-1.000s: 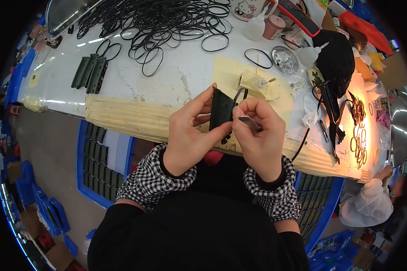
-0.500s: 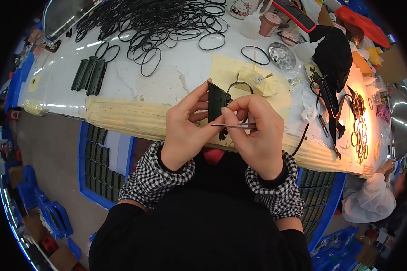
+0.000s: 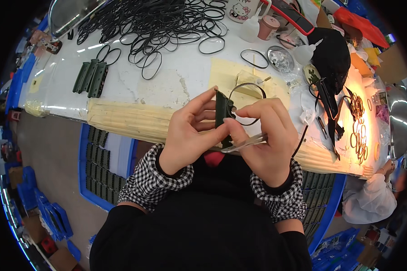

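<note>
My left hand [image 3: 182, 137] is closed on a long dark green plastic housing [image 3: 220, 108], held upright above the table's near edge. A black toothed belt [image 3: 247, 84] loops out from the housing's right side, beside a small dark round piece [image 3: 231, 105] that looks like a gear. In my right hand [image 3: 276, 140], metal tweezers [image 3: 246, 143] lie across the palm, blurred and pointing left. The thumb and forefinger of that hand are apart, close to the housing and the belt. Where the belt's lower end meets the housing is partly hidden by my fingers.
A tangle of black belts [image 3: 144, 22] covers the table's far side. Several green housings [image 3: 90, 77] lie at left. A foam block [image 3: 248, 86], bottle [image 3: 250, 31], pink cup [image 3: 268, 26] and black cap [image 3: 332, 56] stand beyond my hands. Blue trays [image 3: 82, 180] hold housings below the table.
My right hand has moved right and down, its fingertips spreading apart. The tweezers have swung lower. The belt loop now shows wider and rounder, and the housing has shifted slightly right.
</note>
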A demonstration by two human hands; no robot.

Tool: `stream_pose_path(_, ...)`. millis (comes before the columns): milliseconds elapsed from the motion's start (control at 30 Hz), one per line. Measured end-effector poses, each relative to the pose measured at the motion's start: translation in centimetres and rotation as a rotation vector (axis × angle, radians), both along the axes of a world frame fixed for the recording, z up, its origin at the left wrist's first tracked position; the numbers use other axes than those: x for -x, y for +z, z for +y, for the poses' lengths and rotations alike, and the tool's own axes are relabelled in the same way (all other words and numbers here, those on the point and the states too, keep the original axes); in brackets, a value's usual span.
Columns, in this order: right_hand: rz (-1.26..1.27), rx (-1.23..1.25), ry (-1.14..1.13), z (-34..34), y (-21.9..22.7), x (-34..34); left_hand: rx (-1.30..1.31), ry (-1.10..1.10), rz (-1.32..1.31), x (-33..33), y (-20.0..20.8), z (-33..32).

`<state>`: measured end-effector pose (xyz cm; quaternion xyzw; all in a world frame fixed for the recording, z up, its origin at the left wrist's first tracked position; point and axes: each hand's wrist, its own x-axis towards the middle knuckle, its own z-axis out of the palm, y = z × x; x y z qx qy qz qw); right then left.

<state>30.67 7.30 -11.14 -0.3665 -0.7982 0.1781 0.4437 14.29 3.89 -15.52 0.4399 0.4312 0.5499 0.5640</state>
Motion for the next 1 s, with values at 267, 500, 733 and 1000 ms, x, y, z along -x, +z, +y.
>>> stream_pose_path(267,0.092,0.226,-0.03,-0.7,-1.1,0.6,-0.178,0.098,0.201,-0.9,0.2,-0.4)
stream_pose_path(500,0.34,0.722,0.06,-0.3,-1.3,0.3,-0.198,0.122,0.285,-1.5,0.0,-0.4)
stream_pose_path(733,0.161,0.298,-0.053,-0.5,-2.3,1.2,-0.184,0.15,0.258,-1.7,-0.4,-0.2)
stream_pose_path(1000,0.545,0.79,0.127,0.3,-2.7,0.6,-0.239,0.166,0.312,-1.8,-0.6,-0.1)
